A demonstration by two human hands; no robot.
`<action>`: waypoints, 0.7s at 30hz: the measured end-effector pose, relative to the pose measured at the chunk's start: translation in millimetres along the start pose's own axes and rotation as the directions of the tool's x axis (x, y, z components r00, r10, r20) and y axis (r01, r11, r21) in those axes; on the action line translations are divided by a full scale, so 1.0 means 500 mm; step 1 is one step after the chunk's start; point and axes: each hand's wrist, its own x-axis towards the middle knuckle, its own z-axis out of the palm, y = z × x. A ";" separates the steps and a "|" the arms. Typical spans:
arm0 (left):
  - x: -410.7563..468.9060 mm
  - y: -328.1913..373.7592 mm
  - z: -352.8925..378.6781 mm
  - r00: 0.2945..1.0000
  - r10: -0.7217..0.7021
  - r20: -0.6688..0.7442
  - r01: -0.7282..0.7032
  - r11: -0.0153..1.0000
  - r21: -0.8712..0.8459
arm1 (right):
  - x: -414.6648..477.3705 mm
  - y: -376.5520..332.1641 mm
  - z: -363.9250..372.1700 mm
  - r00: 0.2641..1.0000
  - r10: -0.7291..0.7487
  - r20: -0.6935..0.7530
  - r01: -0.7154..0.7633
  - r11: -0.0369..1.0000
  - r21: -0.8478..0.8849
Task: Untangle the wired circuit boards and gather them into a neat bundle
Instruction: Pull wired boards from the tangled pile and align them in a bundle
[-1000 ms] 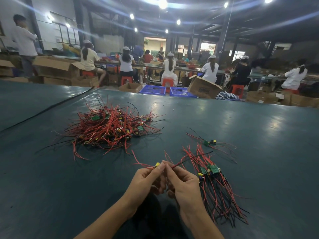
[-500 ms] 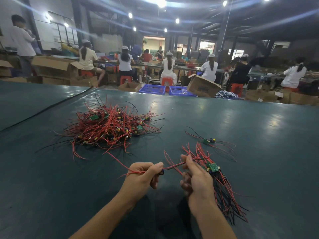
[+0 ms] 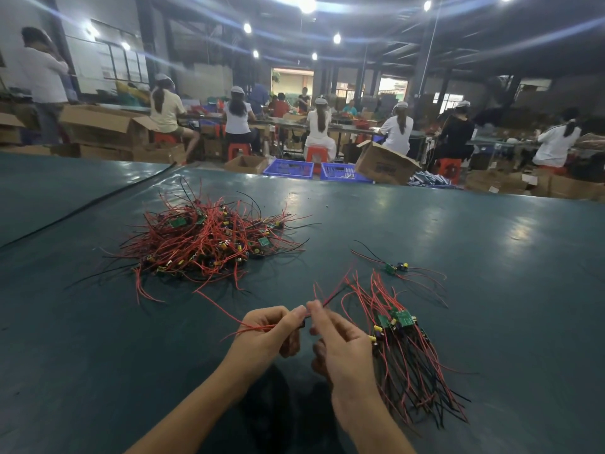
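A tangled heap of small green circuit boards with red and black wires point(image 3: 209, 244) lies on the dark green table point(image 3: 491, 290), ahead and to the left. To the right of my hands lies a gathered bundle of boards point(image 3: 402, 352), wires running toward me. One single wired board point(image 3: 394, 267) sits apart beyond that bundle. My left hand point(image 3: 266, 332) and my right hand point(image 3: 340, 345) meet at the fingertips, both pinching one wired board; its red wires point(image 3: 229, 314) trail left and up to the right. The board itself is mostly hidden between my fingers.
A black cable point(image 3: 91, 204) runs across the table's far left. Beyond the far edge stand cardboard boxes point(image 3: 383, 163), blue crates point(image 3: 288, 168) and red stools, with several people seated at workbenches, backs turned.
My hands, apart half a second ago with the wire stretched between them, have come back together at the fingertips. The held board's wires now trail left and up right.
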 end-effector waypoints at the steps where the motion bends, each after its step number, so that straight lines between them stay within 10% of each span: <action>1: -0.002 0.000 0.002 1.000 -0.004 0.027 0.004 1.000 0.006 | -0.003 0.003 0.004 1.000 -0.014 0.012 0.014 1.000 -0.005; 9: 0.004 0.007 -0.006 0.999 -0.044 0.020 0.044 0.999 -0.008 | 0.037 -0.041 -0.060 0.966 0.031 -0.256 0.033 0.970 0.242; 21: 0.010 0.009 -0.008 0.969 -0.207 -0.137 0.163 0.946 -0.280 | 0.020 -0.040 -0.051 0.965 -0.240 -0.102 0.257 0.943 0.212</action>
